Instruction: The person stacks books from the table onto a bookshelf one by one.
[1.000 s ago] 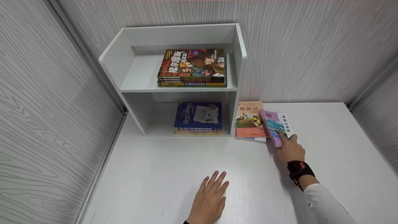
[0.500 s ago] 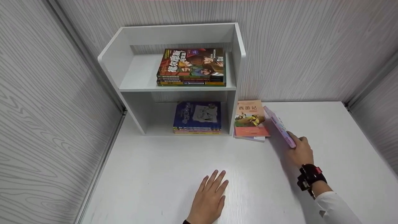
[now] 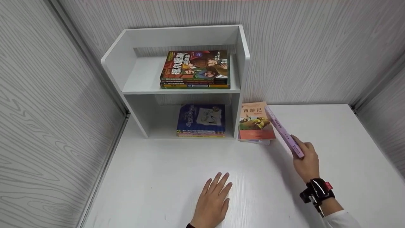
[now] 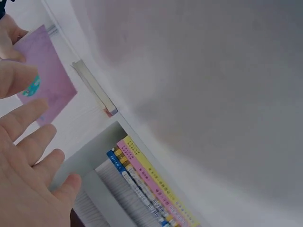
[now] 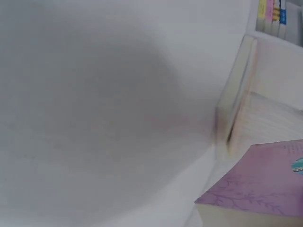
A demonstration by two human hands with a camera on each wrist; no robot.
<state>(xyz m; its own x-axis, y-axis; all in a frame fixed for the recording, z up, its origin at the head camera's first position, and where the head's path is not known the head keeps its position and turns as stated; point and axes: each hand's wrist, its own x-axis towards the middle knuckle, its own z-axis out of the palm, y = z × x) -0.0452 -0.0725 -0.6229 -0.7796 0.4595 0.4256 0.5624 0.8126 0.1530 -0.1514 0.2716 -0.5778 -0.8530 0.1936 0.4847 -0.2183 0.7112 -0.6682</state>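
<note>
My right hand (image 3: 307,163) grips the near end of a purple paperback book (image 3: 284,133) at the right of the head view. The book is tilted on edge, its spine facing the camera; its purple cover (image 5: 265,184) shows in the right wrist view. My fingers behind it are partly hidden. Beside its far end lies an orange paperback (image 3: 258,134), on top of another book (image 3: 261,142) that shows only a pale strip. My left hand (image 3: 210,202) rests on the white table with fingers straight, holding nothing.
A white two-level shelf (image 3: 245,60) stands at the back, left of the orange paperback. A stack of comic-style books (image 3: 196,68) lies on its upper level, and blue-topped books (image 3: 202,118) lie below. Grey wood-patterned walls (image 3: 300,53) enclose the table.
The purple book has come up from beside the orange paperback and turned from cover-up to spine-up. My right hand has moved slightly right with it. The left hand stays put.
</note>
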